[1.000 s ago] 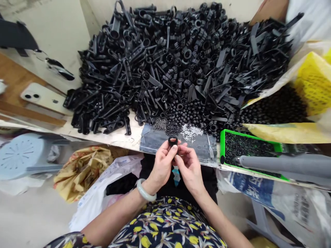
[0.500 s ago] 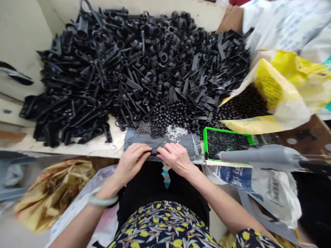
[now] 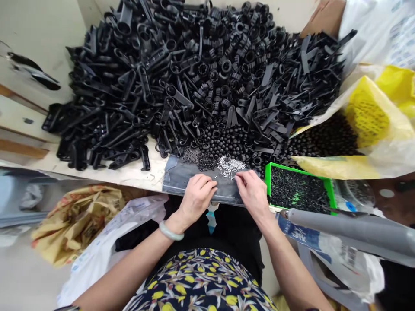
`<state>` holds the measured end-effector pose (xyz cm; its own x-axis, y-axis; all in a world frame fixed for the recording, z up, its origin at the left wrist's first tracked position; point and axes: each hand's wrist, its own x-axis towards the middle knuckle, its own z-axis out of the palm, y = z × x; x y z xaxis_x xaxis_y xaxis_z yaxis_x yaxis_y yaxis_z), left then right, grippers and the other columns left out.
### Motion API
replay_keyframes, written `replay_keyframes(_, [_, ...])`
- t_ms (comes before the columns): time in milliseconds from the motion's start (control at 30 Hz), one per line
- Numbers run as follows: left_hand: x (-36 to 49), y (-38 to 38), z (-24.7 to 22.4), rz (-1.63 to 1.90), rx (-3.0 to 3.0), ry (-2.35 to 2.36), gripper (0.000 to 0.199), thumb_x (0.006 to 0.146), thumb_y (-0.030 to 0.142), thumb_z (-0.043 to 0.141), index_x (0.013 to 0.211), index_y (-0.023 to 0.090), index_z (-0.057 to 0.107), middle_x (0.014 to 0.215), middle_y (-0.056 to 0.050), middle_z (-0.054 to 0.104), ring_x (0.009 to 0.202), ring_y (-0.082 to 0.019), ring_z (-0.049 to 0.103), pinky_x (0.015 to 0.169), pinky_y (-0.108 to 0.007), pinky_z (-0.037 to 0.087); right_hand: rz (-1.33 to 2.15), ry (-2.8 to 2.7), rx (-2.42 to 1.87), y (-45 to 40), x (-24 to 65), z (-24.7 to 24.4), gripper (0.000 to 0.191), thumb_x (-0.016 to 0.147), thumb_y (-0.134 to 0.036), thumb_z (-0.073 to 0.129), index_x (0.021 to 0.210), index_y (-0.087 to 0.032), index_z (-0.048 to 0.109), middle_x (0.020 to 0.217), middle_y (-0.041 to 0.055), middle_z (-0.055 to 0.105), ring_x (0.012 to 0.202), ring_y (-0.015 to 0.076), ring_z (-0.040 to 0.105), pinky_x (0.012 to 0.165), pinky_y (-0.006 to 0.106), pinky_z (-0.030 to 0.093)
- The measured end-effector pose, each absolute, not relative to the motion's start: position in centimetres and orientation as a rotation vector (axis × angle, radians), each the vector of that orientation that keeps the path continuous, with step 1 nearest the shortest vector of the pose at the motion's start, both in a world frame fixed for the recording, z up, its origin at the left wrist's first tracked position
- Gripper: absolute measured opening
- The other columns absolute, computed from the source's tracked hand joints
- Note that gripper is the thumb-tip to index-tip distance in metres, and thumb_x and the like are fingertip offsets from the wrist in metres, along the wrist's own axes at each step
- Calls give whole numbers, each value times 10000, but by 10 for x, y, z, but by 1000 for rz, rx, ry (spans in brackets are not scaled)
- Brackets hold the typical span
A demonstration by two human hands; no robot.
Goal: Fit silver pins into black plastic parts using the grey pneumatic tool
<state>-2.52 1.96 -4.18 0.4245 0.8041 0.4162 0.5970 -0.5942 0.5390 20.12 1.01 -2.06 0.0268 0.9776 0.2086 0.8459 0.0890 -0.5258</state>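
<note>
My left hand [image 3: 198,195], a pale bangle at its wrist, is closed over the grey cloth mat [image 3: 177,178]; its fingertips are pressed together, and what they hold, if anything, is too small to make out. My right hand [image 3: 254,192] is closed in a pinch at the lower right edge of the pile of small silvery pins [image 3: 228,167]. What sits between its fingertips cannot be made out. Small dark pins [image 3: 191,155] and round black beads [image 3: 220,140] lie just behind the mat.
A big heap of black plastic parts [image 3: 145,82] covers the table behind. On the right are a green tray [image 3: 268,181] of tiny black pieces, a grey cylindrical tool [image 3: 343,224] and a yellow-white bag [image 3: 369,125] of beads. A tan sack [image 3: 78,220] is at lower left.
My hands, earlier close together at the mat's front edge around a dark part, have moved apart. My right hand has reached the silvery pins. The dark part no longer shows, and the view has shifted.
</note>
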Motion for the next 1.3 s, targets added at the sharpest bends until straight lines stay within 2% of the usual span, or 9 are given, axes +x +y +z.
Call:
replay_keyframes(167, [-11, 21, -47, 947, 2284, 1141, 156, 1026, 207, 604, 1102, 179, 737, 1044, -111, 729, 1031, -276, 626, 881, -423, 512, 288, -1868, -1827, 11, 196, -31, 244, 1069, -357, 537, 976, -216, 714, 943, 47, 690, 746, 170, 621, 720, 306, 472])
replay_keyframes(333, [-16, 23, -48, 979, 2149, 1128, 201, 1024, 243, 610, 1179, 195, 728, 1132, -128, 728, 1137, -293, 628, 1013, -490, 519, 336, -1821, -1823, 9, 195, -22, 180, 1033, -336, 597, 945, -224, 706, 892, 21, 676, 689, 150, 590, 693, 302, 457])
replay_keyframes(433, [-17, 24, -49, 983, 2160, 1121, 163, 1028, 236, 602, 1111, 195, 736, 1113, -120, 733, 1123, -284, 633, 1002, -479, 531, 427, -1797, -1723, 6, 191, -13, 156, 1031, -333, 610, 966, -226, 704, 871, 9, 659, 653, 138, 564, 677, 297, 466])
replay_keyframes(533, [-16, 22, -48, 979, 2190, 1123, 157, 1034, 219, 589, 1089, 183, 731, 1086, -115, 733, 1085, -273, 640, 976, -461, 543, 456, -1831, -1691, 6, 191, -9, 157, 1049, -334, 591, 1007, -230, 701, 942, 21, 683, 696, 137, 601, 702, 292, 483])
replay_keyframes(667, [-18, 21, -41, 990, 2198, 1107, 232, 1029, 190, 574, 1217, 188, 711, 1168, -131, 717, 1199, -294, 610, 1044, -497, 529, 208, -1928, -1837, 13, 199, -10, 177, 1060, -313, 562, 997, -218, 697, 957, 35, 691, 737, 151, 628, 711, 301, 459])
replay_keyframes(767, [-19, 35, -29, 1018, 2249, 1092, 307, 1036, 158, 537, 1299, 213, 687, 1243, -127, 701, 1295, -296, 570, 1083, -506, 500, 251, -1932, -1791, 12, 201, -14, 174, 1057, -297, 555, 977, -218, 688, 938, 36, 686, 724, 154, 617, 713, 301, 463])
replay_keyframes(867, [-14, 67, -15, 1007, 2393, 1148, 245, 1056, 164, 519, 1159, 218, 735, 1127, -98, 727, 1144, -268, 602, 970, -471, 487, 420, -1802, -1690, 3, 194, -21, 153, 1052, -298, 565, 973, -229, 677, 920, 22, 672, 687, 145, 597, 699, 294, 480])
replay_keyframes(1000, [5, 109, -5, 792, 2663, 1126, 175, 1043, 238, 591, 985, 189, 749, 982, -90, 706, 1003, -274, 563, 839, -450, 407, 559, -1666, -1666, -8, 182, -32, 163, 1056, -322, 564, 978, -242, 682, 927, 25, 670, 718, 157, 601, 703, 302, 489])
replay_keyframes(1300, [26, 125, -14, 527, 2820, 1050, 220, 1034, 151, 535, 906, 150, 715, 913, -104, 685, 959, -281, 538, 813, -434, 361, 597, -1571, -1657, -10, 183, -41, 154, 1041, -303, 583, 968, -231, 698, 916, 21, 670, 696, 140, 584, 684, 294, 476])
